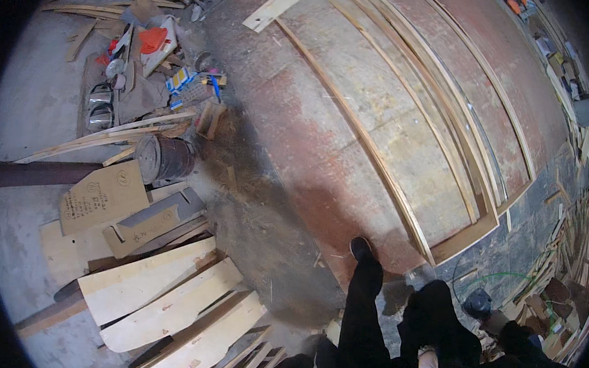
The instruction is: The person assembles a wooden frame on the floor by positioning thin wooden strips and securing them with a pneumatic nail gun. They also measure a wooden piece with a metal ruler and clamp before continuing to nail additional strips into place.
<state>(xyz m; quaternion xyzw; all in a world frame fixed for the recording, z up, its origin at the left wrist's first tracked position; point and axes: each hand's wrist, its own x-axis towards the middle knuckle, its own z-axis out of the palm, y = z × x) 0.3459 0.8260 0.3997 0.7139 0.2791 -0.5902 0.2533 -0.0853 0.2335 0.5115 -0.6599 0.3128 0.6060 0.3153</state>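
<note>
At the lower right, my right hand [494, 322] comes out of a dark sleeve and is closed against a dark grey, rounded tool [477, 304] whose kind I cannot make out. The tool is low over the dark floor, near the end of a wooden frame [468, 238]. A thin green line [504, 275] curves on the floor close by. My left hand does not show; only dark cloth lies along the lower edge. A pale shape [428, 365] with a light band shows there too, too unclear to name.
Long wooden strips [367, 140] lie across a large worn red-and-grey sheet [291, 143]. Shaped pale boards [173, 308], cardboard templates [105, 199] and a bucket [164, 158] stand at left. Scrap wood [560, 301] is heaped at right. My shoe [360, 248] is at the sheet's edge.
</note>
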